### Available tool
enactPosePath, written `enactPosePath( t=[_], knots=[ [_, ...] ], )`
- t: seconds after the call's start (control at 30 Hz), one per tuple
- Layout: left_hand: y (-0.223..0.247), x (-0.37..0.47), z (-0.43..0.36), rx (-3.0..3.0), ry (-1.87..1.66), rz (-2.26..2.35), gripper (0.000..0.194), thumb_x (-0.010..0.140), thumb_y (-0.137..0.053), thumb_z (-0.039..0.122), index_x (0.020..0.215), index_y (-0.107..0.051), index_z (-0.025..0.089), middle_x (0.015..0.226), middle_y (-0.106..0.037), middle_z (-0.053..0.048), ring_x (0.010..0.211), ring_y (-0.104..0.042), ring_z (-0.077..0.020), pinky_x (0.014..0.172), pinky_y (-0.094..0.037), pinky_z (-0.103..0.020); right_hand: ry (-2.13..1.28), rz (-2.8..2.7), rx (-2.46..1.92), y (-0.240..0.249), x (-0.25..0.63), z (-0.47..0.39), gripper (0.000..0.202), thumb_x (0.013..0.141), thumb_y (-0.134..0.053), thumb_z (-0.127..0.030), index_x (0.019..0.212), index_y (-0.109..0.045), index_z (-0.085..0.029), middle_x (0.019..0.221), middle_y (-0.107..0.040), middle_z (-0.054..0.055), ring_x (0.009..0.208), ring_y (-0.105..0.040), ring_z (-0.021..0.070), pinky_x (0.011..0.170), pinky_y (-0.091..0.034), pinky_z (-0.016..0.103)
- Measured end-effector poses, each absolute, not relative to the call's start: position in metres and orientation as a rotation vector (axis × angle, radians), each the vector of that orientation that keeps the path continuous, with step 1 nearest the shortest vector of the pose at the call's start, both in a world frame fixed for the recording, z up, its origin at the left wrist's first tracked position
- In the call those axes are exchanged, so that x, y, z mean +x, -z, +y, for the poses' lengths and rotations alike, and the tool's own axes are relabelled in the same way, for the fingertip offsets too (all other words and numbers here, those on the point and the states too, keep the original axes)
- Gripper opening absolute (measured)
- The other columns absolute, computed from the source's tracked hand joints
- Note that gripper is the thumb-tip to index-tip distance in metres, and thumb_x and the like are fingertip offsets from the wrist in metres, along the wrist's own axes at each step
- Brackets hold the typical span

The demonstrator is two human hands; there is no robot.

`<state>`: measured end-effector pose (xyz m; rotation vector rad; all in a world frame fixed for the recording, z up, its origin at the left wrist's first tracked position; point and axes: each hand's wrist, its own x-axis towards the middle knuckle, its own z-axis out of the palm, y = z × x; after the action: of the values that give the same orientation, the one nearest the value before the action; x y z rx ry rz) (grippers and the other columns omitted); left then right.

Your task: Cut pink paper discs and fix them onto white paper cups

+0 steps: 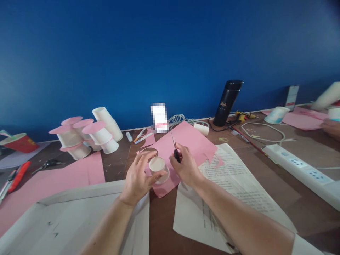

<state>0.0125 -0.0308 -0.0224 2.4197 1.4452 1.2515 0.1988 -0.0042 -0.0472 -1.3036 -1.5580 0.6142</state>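
The left hand (138,178) holds an upturned cup (156,165) on pink paper (196,143), which reaches towards the surface's (162,226) back edge. The right hand (187,166) grips a black-handled tool (176,155), tip towards that edge. Stacked cups (104,136) stand farther left.

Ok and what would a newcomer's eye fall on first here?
Probably the blue wall filling the top. Below it, at centre, the left hand curls round an upturned cup on a pink sheet, while the right hand holds a black-handled blade. White cups with pink discs stand to the left.
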Motion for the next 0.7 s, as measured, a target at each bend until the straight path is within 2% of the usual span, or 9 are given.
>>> enactPosePath(
  t=[0.13, 0.23, 0.3, 0.37, 0.43, 0.53, 0.6, 0.7],
  knots=[
    [0.016, 0.008, -0.033, 2.278, -1.419, 1.54, 0.041, 0.084, -0.056, 0.044, 0.118, -0.055, 0.021, 0.107, -0.061, -0.009, 0.096, -0.057, -0.022, 0.087, -0.046, -0.035, -0.512, -1.706, -0.9, 0.025, 0.199, -0.022, 0.054, 0.086, -0.053, -0.022, 0.137, -0.037, -0.022, 0.121, -0.049, 0.013, 0.1, -0.059, 0.0222, 0.088, -0.052, 0.042],
    [0.013, 0.007, -0.038, 2.258, -1.518, 1.553, 0.035, 0.086, -0.053, 0.044, 0.113, -0.058, 0.021, 0.096, -0.062, -0.007, 0.086, -0.058, -0.0202, 0.08, -0.048, -0.033, -0.316, -1.854, -0.611, 0.007, 0.196, -0.041, 0.064, 0.081, -0.055, -0.014, 0.141, -0.033, -0.025, 0.127, -0.048, 0.012, 0.116, -0.053, 0.027, 0.095, -0.05, 0.045],
    [0.012, 0.009, -0.044, 2.318, -1.587, 1.466, 0.036, 0.088, -0.049, 0.046, 0.112, -0.058, 0.022, 0.096, -0.064, -0.007, 0.087, -0.059, -0.0213, 0.079, -0.048, -0.034, -0.29, -1.927, -0.509, 0.003, 0.192, -0.052, 0.07, 0.08, -0.055, -0.012, 0.143, -0.029, -0.027, 0.129, -0.049, 0.011, 0.12, -0.051, 0.027, 0.097, -0.05, 0.045],
    [0.01, 0.012, -0.051, 2.387, -1.625, 1.372, 0.034, 0.09, -0.045, 0.044, 0.114, -0.057, 0.023, 0.102, -0.065, -0.008, 0.094, -0.059, -0.0232, 0.082, -0.048, -0.036, -0.336, -2.008, -0.471, 0.004, 0.188, -0.057, 0.071, 0.081, -0.055, -0.013, 0.145, -0.026, -0.027, 0.133, -0.046, 0.012, 0.122, -0.05, 0.0261, 0.098, -0.05, 0.043],
    [0.007, 0.015, -0.058, 2.404, -1.63, 1.356, 0.028, 0.091, -0.044, 0.034, 0.114, -0.057, 0.024, 0.104, -0.066, -0.007, 0.096, -0.06, -0.0221, 0.083, -0.048, -0.035, -0.383, -2.073, -0.463, 0.006, 0.186, -0.058, 0.071, 0.08, -0.055, -0.015, 0.145, -0.027, -0.025, 0.133, -0.046, 0.012, 0.123, -0.049, 0.026, 0.098, -0.05, 0.041],
    [0.004, 0.02, -0.063, 2.312, -1.639, 1.44, 0.021, 0.09, -0.044, 0.021, 0.101, -0.061, 0.023, 0.092, -0.067, -0.004, 0.085, -0.063, -0.0184, 0.076, -0.049, -0.031, -0.426, -2.154, -0.501, 0.007, 0.185, -0.057, 0.071, 0.079, -0.059, -0.018, 0.144, -0.03, -0.021, 0.133, -0.049, 0.012, 0.121, -0.052, 0.0261, 0.093, -0.054, 0.037],
    [0.003, 0.021, -0.064, 2.247, -1.644, 1.49, 0.019, 0.089, -0.044, 0.021, 0.093, -0.063, 0.022, 0.084, -0.066, -0.003, 0.078, -0.063, -0.0175, 0.073, -0.049, -0.029, -0.405, -2.166, -0.537, 0.005, 0.185, -0.058, 0.07, 0.08, -0.06, -0.021, 0.144, -0.031, -0.021, 0.134, -0.051, 0.012, 0.119, -0.054, 0.0258, 0.091, -0.055, 0.036],
    [0.001, 0.022, -0.064, 2.171, -1.653, 1.54, 0.021, 0.09, -0.042, 0.022, 0.089, -0.063, 0.022, 0.083, -0.067, -0.003, 0.079, -0.063, -0.0177, 0.074, -0.048, -0.03, -0.304, -2.129, -0.522, -0.001, 0.184, -0.061, 0.066, 0.083, -0.06, -0.024, 0.143, -0.032, -0.021, 0.136, -0.052, 0.011, 0.121, -0.053, 0.0251, 0.095, -0.053, 0.038]
  ],
)
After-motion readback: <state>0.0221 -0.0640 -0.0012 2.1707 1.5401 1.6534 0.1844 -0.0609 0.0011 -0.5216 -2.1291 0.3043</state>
